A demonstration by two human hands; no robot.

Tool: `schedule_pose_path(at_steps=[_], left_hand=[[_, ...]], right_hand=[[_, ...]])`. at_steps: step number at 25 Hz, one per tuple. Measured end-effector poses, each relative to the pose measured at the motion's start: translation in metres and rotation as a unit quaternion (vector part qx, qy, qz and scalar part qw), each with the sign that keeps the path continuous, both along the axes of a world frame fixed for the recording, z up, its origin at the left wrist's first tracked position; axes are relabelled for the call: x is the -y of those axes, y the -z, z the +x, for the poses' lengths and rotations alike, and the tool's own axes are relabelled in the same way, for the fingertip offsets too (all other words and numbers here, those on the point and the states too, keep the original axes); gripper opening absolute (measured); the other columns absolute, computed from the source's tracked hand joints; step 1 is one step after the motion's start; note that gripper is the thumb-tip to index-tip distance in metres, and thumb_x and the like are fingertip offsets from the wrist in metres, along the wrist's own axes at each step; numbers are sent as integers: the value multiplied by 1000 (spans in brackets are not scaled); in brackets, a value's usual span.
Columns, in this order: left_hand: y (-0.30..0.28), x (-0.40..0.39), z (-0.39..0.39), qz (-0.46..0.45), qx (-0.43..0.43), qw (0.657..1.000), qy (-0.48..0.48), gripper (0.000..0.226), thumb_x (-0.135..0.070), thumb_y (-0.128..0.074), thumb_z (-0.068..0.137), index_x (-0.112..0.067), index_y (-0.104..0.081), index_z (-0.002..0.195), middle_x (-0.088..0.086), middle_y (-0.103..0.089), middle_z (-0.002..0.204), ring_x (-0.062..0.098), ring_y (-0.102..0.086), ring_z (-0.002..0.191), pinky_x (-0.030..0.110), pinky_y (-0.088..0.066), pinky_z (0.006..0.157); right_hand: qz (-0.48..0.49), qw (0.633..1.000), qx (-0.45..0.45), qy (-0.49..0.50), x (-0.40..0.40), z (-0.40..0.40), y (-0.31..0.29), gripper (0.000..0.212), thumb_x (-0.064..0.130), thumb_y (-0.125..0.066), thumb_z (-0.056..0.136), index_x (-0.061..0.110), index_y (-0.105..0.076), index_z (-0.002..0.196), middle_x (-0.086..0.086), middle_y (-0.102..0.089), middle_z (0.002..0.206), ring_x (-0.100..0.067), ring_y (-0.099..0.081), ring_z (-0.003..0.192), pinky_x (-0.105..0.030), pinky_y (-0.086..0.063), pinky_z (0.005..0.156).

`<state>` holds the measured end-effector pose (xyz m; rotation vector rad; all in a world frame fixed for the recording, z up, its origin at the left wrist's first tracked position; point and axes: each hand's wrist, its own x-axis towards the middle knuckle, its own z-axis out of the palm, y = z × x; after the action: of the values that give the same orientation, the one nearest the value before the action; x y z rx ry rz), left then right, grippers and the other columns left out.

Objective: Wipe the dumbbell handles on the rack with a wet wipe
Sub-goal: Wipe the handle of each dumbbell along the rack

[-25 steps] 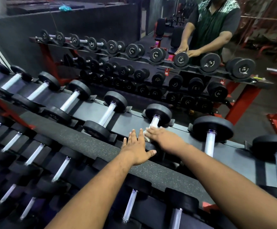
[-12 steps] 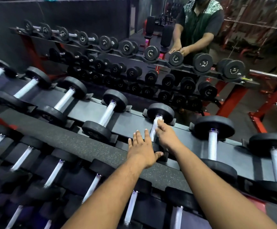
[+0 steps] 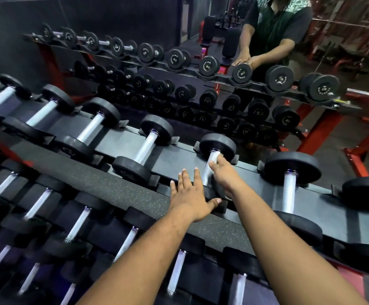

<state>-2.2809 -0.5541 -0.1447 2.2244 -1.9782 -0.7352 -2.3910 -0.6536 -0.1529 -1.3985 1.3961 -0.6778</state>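
Dumbbells with black heads and silver handles lie in a row on the top shelf (image 3: 179, 160) of the rack. My right hand (image 3: 226, 173) grips the handle (image 3: 207, 176) of one of them, close to its far head (image 3: 217, 146). It holds a white wet wipe (image 3: 213, 156) pressed around the bar. My left hand (image 3: 190, 197) lies flat with straight fingers just left of that handle. Its thumb touches the dumbbell's near head, which is mostly hidden under my hands.
More dumbbells fill the shelf to the left (image 3: 145, 148) and right (image 3: 289, 186), and a lower tier (image 3: 78, 225) holds several. A speckled rubber strip (image 3: 117, 190) runs between tiers. Beyond, a second rack (image 3: 240, 73) and a person in a dark shirt (image 3: 276, 27).
My right hand has slid with the wipe along the handle, from its near end up to the far head. My left hand has stayed flat in place.
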Motion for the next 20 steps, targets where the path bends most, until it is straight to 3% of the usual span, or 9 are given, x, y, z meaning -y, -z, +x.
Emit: schedule_pose_path(at_steps=[2,4,6,8,10,13,18,20], left_hand=[[-1,0,-1,3,6,1000,-4,112,-77,-43,90,-20,28,155,18,28,163,29,23,153,52,10,124],[-1,0,-1,0,7,1000,-6,111,-76,-44,91,-21,28,155,18,27,163,29,22,153,51,10,124],[0,1,-1,-10,10,1000,-6,111,-75,-45,91,-20,26,156,19,23,164,29,19,154,51,9,124],[0,-1,-3,-12,15,1000,-7,110,-75,-45,91,-21,26,156,18,23,164,29,19,154,52,8,125],[-1,-2,-4,-8,16,1000,-11,111,-75,-45,91,-22,28,155,18,26,164,29,21,153,52,8,125],[-1,-1,-4,-6,10,1000,-17,112,-76,-46,89,-23,26,156,17,27,164,28,20,154,54,8,124],[3,0,-2,-3,8,1000,-18,113,-77,-47,88,-24,26,156,15,28,163,27,21,153,53,9,124],[3,1,-3,-4,10,1000,-16,113,-77,-46,88,-24,27,156,16,29,163,28,22,153,52,9,124]], right_hand=[[-16,1000,8,5,-1,0,0,33,31,-43,105,18,-47,135,-4,-58,122,-22,-55,108,-35,-43,83],[5,999,21,-32,-21,-14,10,19,29,-45,105,17,-60,106,-3,-61,93,-18,-54,86,-33,-41,73],[69,995,21,-67,-34,-23,14,23,29,-49,103,12,-60,93,-6,-58,80,-17,-52,76,-32,-41,66],[87,995,14,-49,-22,-14,10,26,32,-54,100,7,-60,101,-7,-65,89,-20,-59,81,-36,-49,74],[71,996,46,31,-4,4,-1,26,31,-59,98,8,-55,109,-8,-63,97,-21,-60,87,-41,-50,85],[45,985,93,139,13,19,-9,17,19,-55,97,6,-55,108,-7,-62,93,-19,-59,84,-36,-49,83],[130,989,70,-18,-22,-8,11,24,19,-57,99,4,-59,117,-17,-71,111,-29,-69,101,-44,-53,94],[177,980,93,-9,-15,-8,8,31,26,-64,96,6,-59,120,-16,-71,115,-31,-67,110,-45,-51,98]])
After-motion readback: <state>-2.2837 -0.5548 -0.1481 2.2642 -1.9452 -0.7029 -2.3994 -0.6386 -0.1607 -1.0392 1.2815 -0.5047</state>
